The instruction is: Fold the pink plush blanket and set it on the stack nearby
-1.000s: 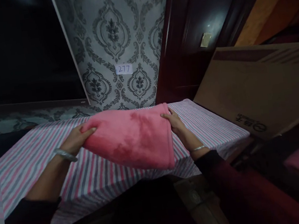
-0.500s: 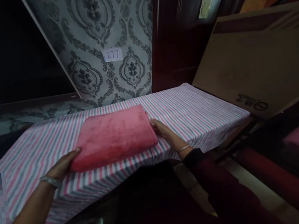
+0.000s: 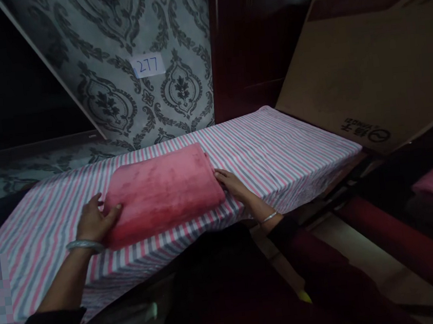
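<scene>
Striped cloth-covered table (image 3: pixel 277 148): long flat surface, pink, grey and white stripes, thin woven cover hanging over the near edge.

Cardboard sheet (image 3: pixel 364 64): large, stiff, brown, leaning at 2 o'clock.

Folded pink towel (image 3: pixel 161 191): plush rectangular pad lying flat on the table at 10 o'clock, edges rounded. Step judged: squaring the finished fold; next calls for light, even pressure on both ends.

Left hand (image 3: pixel 91 224): fingers spread, resting on the towel's left end, gripping nothing.

Right hand (image 3: pixel 234 186): fingers loosely extended, touching the right end.

A home room: damask wallpaper (image 3: pixel 110 39), striped tablecloth (image 3: pixel 276 145).
</scene>
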A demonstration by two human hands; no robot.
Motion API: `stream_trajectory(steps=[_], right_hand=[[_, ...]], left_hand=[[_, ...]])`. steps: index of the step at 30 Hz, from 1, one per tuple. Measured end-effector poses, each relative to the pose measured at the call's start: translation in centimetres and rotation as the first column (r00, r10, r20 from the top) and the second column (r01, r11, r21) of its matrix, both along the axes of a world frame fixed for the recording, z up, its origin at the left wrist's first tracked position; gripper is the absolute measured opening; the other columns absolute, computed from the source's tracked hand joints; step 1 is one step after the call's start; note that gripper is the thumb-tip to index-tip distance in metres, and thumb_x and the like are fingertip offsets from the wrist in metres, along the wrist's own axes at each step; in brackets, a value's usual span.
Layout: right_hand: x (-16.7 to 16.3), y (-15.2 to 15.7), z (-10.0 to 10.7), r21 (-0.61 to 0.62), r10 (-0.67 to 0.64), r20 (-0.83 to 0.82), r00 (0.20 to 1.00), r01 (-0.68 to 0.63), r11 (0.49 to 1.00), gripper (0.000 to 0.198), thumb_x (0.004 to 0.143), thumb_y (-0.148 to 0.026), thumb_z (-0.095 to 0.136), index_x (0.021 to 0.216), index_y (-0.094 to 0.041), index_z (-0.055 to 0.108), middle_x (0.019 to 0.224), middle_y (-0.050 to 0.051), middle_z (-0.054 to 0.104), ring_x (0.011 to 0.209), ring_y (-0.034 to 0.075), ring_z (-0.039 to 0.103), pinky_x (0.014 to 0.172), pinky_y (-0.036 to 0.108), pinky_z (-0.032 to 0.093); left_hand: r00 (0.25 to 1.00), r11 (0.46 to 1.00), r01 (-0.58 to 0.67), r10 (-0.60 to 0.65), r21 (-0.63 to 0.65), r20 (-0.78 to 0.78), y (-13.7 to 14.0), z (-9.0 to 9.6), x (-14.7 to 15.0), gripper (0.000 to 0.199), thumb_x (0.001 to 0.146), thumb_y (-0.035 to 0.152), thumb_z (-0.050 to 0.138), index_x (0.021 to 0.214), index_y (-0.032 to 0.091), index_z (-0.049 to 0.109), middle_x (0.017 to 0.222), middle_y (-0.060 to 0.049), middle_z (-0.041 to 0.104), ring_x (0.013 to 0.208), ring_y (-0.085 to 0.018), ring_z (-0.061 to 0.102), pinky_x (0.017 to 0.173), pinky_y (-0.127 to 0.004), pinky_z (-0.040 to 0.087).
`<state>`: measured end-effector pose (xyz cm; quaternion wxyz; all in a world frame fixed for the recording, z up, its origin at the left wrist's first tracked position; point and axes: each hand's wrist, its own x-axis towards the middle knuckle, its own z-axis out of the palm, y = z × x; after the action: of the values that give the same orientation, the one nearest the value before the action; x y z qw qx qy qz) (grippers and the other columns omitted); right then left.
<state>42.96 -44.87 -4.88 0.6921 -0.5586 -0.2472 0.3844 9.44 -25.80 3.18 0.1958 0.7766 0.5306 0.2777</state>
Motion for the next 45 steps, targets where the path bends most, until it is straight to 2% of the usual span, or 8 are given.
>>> stream_trajectory(steps=[4,9,13,19,25,36,41,45], right_hand=[[-0.6,-2.3,-1.4,0.050,-0.158,0.005,0.987,0.157,0.986,0.048,0.074,-0.047,0.070,0.114,-0.022,0.067,0.092,0.001,0.069,0.074,0.014,0.061,0.069,0.027,0.049],[-2.3,-4.9,-2.2,0.098,-0.206,0.157,0.966,0.192,0.976,0.040,0.076,-0.048,0.067,0.109,-0.025,0.071,0.104,0.004,0.070,0.088,0.019,0.063,0.081,0.034,0.051],[-3.6,-6.1,-2.4,0.105,-0.140,0.311,0.940,0.113,0.988,0.032,0.077,-0.045,0.067,0.103,-0.026,0.073,0.105,0.006,0.071,0.092,0.023,0.064,0.087,0.038,0.051],[-3.7,-5.3,-2.3,0.144,-0.108,0.297,0.949,0.067,0.987,0.026,0.081,-0.045,0.064,0.095,-0.026,0.074,0.096,0.005,0.071,0.089,0.022,0.065,0.081,0.036,0.052],[0.9,-0.2,-0.2,0.144,-0.112,0.076,0.991,0.100,0.985,0.034,0.075,-0.039,0.067,0.104,-0.023,0.070,0.086,0.002,0.069,0.069,0.015,0.062,0.062,0.029,0.052],[3.7,7.3,-0.4,0.052,-0.094,0.005,0.996,0.093,0.994,0.035,0.074,-0.023,0.064,0.108,-0.016,0.069,0.055,-0.006,0.058,0.049,0.010,0.052,0.049,0.021,0.042],[3.8,7.9,-1.2,0.026,-0.116,0.030,0.993,0.116,0.993,0.030,0.073,-0.024,0.063,0.101,-0.017,0.071,0.058,-0.005,0.062,0.052,0.010,0.055,0.051,0.020,0.042],[3.7,8.0,-1.6,0.008,-0.092,0.040,0.995,0.092,0.996,0.026,0.072,-0.026,0.061,0.094,-0.015,0.070,0.052,-0.007,0.055,0.045,0.010,0.049,0.045,0.020,0.037]], left_hand=[[0.894,0.853,0.447,-0.422,0.268,-0.148,-4.6,0.8,5.4,0.062,0.078,0.049,0.063,0.132,0.018,0.057,0.141,-0.014,0.058,0.133,-0.036,0.049,0.117,-0.048,0.033],[0.612,0.610,0.786,-0.747,0.099,-0.260,-11.1,-1.7,13.7,0.065,0.078,0.041,0.069,0.138,0.020,0.056,0.150,-0.015,0.050,0.142,-0.036,0.040,0.121,-0.051,0.024],[0.644,0.640,0.764,-0.752,0.081,-0.138,-12.0,-3.5,15.9,0.059,0.073,0.023,0.066,0.132,0.018,0.062,0.146,-0.015,0.054,0.141,-0.037,0.041,0.121,-0.053,0.025],[0.826,0.877,0.480,-0.448,-0.007,0.342,-11.9,-4.1,15.0,0.039,0.078,0.031,0.057,0.114,0.022,0.070,0.107,-0.005,0.074,0.106,-0.030,0.067,0.101,-0.041,0.050],[0.831,0.879,0.477,-0.455,0.011,0.319,-12.4,-5.0,14.8,0.042,0.075,0.035,0.064,0.116,0.027,0.067,0.123,-0.005,0.070,0.119,-0.031,0.062,0.111,-0.043,0.043],[0.539,0.517,0.842,-0.817,0.153,-0.204,-8.0,1.8,19.4,0.038,0.094,0.023,0.044,0.123,0.024,0.067,0.126,-0.008,0.069,0.119,-0.026,0.059,0.109,-0.047,0.041],[0.309,0.380,0.924,-0.666,0.049,-0.679,-5.3,1.2,25.0,0.034,0.086,0.007,0.046,0.106,0.020,0.071,0.113,-0.011,0.070,0.114,-0.028,0.057,0.104,-0.053,0.039],[0.292,0.283,0.951,-0.695,0.122,-0.658,-3.5,0.2,24.9,0.021,0.083,0.009,0.049,0.088,0.018,0.068,0.100,-0.013,0.066,0.103,-0.027,0.058,0.097,-0.047,0.044]])
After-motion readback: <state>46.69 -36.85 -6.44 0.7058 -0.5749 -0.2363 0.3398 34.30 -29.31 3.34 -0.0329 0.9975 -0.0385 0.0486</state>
